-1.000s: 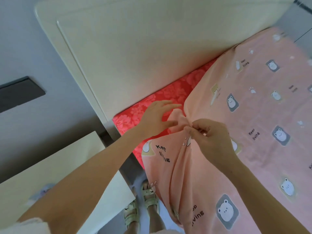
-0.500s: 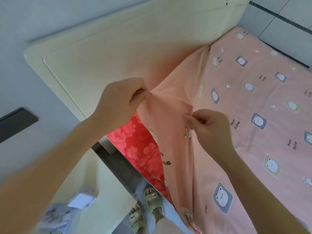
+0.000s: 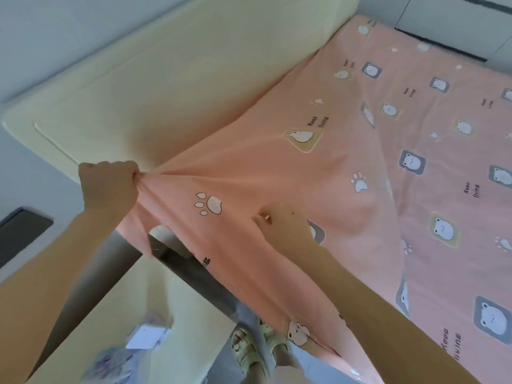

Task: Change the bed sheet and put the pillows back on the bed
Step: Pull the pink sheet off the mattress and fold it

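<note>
Two hands are busy with the pink sheet (image 3: 277, 173), spread wide below the headboard (image 3: 194, 87). The left hand (image 3: 108, 187) grips a bunched corner tight, held up high. The right hand (image 3: 285, 221) pinches the cloth near its side edge. I think the corner is being fitted; next it needs pulling down and tucking under. The mattress underneath is hidden, and no pillows show.

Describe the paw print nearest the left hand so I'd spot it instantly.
Follow the pink sheet from the cream headboard to the corner gripped by the left hand. The paw print sits right of that fist, the only one between it and the right hand.
</note>
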`<state>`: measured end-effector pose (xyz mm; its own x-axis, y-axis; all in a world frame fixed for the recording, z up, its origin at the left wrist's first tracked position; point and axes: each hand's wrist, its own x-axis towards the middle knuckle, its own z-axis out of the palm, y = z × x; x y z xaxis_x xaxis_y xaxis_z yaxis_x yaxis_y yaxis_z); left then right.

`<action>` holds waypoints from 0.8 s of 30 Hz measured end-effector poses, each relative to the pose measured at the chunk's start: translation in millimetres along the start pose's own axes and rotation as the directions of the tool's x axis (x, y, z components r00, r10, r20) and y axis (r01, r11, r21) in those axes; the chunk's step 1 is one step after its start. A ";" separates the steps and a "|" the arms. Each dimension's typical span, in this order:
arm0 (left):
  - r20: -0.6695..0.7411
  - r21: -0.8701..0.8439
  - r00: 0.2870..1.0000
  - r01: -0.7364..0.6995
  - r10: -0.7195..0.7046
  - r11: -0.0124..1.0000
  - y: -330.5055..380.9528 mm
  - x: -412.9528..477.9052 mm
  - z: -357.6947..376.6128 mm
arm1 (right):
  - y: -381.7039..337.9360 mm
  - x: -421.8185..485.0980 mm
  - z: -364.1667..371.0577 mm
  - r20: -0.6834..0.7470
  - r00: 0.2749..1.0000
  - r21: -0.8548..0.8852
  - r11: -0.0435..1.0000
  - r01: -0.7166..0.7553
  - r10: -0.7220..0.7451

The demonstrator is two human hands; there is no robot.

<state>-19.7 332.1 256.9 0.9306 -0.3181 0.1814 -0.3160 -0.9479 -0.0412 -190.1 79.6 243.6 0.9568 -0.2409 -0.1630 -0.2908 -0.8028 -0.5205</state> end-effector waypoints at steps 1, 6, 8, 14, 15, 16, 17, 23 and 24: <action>0.005 0.036 1.000 -0.005 0.005 0.999 4.6 2.3 4.3 | 13.1 -7.8 0.3 0.002 1.000 0.002 1.000 -0.020 0.020; 0.002 0.042 0.982 -0.190 0.191 0.981 67.6 -2.1 29.3 | 70.5 -51.3 -11.1 -0.016 0.984 -0.029 0.984 -0.175 0.175; -0.012 0.011 0.945 -0.327 0.328 0.945 115.9 -11.2 37.7 | 94.7 -71.5 -20.0 -0.049 0.970 -0.001 0.971 -0.238 0.238; -0.101 -0.159 0.698 -0.715 0.709 0.681 311.9 -68.2 23.9 | 173.5 -178.2 -60.4 -0.186 0.861 0.136 0.881 -0.454 0.473; -0.129 -0.165 0.643 -0.764 0.755 0.623 347.0 -84.3 17.3 | 189.0 -203.6 -67.8 -0.202 0.826 0.155 0.850 -0.504 0.527; -0.159 -0.169 0.587 -0.808 0.794 0.564 380.7 -102.5 10.0 | 205.2 -230.5 -74.8 -0.217 0.789 0.175 0.818 -0.548 0.575; -0.188 -0.176 0.530 -0.846 0.827 0.503 412.8 -123.3 0.7 | 221.2 -259.2 -81.5 -0.232 0.754 0.196 0.789 -0.583 0.615; -0.329 -0.227 0.229 -0.961 0.916 0.159 579.7 -273.2 -60.7 | 309.6 -450.9 -115.9 -0.303 0.499 0.309 0.579 -0.755 0.812; -0.340 -0.232 0.176 -0.968 0.924 0.099 605.2 -300.8 -69.8 | 322.3 -485.4 -119.8 -0.310 0.447 0.329 0.536 -0.778 0.839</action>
<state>-503.7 -144.6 245.9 -0.1913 -0.9250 0.3282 -0.9746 0.2188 0.0486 -747.6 -127.6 255.4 0.1856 -0.9503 -0.2499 -0.9016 -0.0636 -0.4279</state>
